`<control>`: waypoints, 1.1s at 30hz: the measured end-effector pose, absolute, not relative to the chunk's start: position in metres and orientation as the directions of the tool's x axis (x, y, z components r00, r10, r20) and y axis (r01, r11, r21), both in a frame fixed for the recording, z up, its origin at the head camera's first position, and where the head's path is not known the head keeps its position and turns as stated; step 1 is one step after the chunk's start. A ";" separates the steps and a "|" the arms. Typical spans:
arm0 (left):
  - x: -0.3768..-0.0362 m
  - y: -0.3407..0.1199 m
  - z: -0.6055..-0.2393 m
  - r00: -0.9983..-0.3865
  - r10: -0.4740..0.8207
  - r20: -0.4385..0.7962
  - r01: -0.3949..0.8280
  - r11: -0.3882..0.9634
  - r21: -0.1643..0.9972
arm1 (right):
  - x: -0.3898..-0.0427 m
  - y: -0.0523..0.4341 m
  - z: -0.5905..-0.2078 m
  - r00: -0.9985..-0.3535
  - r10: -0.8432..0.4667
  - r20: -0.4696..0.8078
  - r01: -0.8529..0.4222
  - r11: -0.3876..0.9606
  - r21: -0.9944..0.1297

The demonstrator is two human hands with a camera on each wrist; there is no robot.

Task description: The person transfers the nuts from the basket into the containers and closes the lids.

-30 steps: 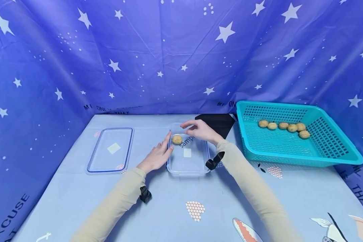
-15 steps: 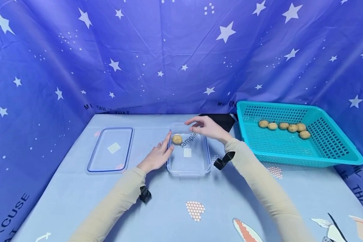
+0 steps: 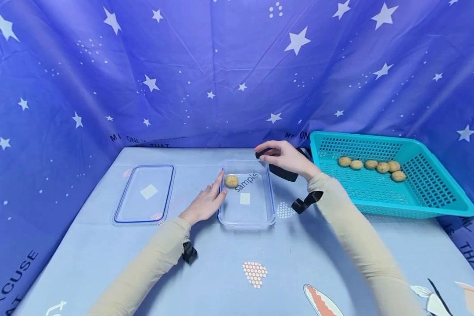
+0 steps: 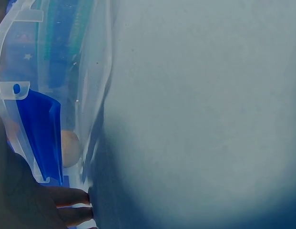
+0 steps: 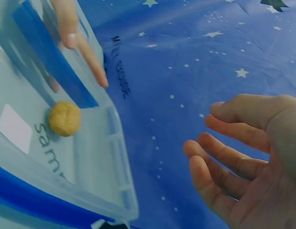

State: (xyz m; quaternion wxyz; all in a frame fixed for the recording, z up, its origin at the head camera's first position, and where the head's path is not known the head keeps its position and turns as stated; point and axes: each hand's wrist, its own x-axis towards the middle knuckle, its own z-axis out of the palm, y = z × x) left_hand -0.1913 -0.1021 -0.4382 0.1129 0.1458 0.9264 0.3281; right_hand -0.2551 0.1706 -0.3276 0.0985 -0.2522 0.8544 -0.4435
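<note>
A clear plastic container (image 3: 245, 225) stands mid-table with one walnut (image 3: 231, 181) in its far left corner. My left hand (image 3: 207, 202) lies with straight fingers against the container's left wall. The left wrist view shows those fingers (image 4: 66, 196) at the wall and the walnut (image 4: 69, 148) behind it. My right hand (image 3: 275, 154) hovers empty over the container's far right corner, fingers loosely bent. In the right wrist view that hand (image 5: 233, 157) is open, with the walnut (image 5: 65, 118) in the container (image 5: 120, 183) to its left.
A teal basket (image 3: 379, 206) at the right holds several walnuts (image 3: 371, 164) in a row. The container's blue-rimmed lid (image 3: 145, 194) lies flat at the left. A black object (image 3: 285, 172) sits between container and basket. A blue starred cloth hangs behind.
My right hand has lifted off the container and moved right and farther away, toward the basket. The walnut and my left hand have stayed put.
</note>
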 end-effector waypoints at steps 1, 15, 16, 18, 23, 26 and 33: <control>-0.191 -0.102 -0.438 -0.931 0.347 -0.117 0.196 0.742 0.641 | -0.255 0.173 -0.325 -0.859 -0.509 0.056 -0.340 0.485 -0.806; -0.192 -0.103 -0.435 -0.931 0.341 -0.134 0.187 0.757 0.626 | -0.253 0.212 -0.312 -0.910 -0.415 0.013 -0.262 0.548 -0.795; -0.192 -0.103 -0.435 -0.930 0.342 -0.133 0.188 0.755 0.628 | -0.253 0.215 -0.313 -0.912 -0.411 0.005 -0.254 0.554 -0.792; -0.192 -0.103 -0.435 -0.930 0.342 -0.133 0.188 0.755 0.628 | -0.254 0.222 -0.314 -0.916 -0.402 -0.008 -0.243 0.568 -0.786; -0.192 -0.102 -0.436 -0.929 0.347 -0.130 0.190 0.749 0.635 | -0.255 0.237 -0.315 -0.929 -0.370 -0.027 -0.219 0.606 -0.765; -0.192 -0.102 -0.436 -0.930 0.347 -0.124 0.193 0.747 0.637 | -0.255 0.244 -0.315 -0.933 -0.358 -0.038 -0.206 0.617 -0.760; -0.191 -0.101 -0.436 -0.928 0.350 -0.126 0.194 0.744 0.639 | -0.254 0.261 -0.313 -0.930 -0.360 -0.069 -0.199 0.654 -0.730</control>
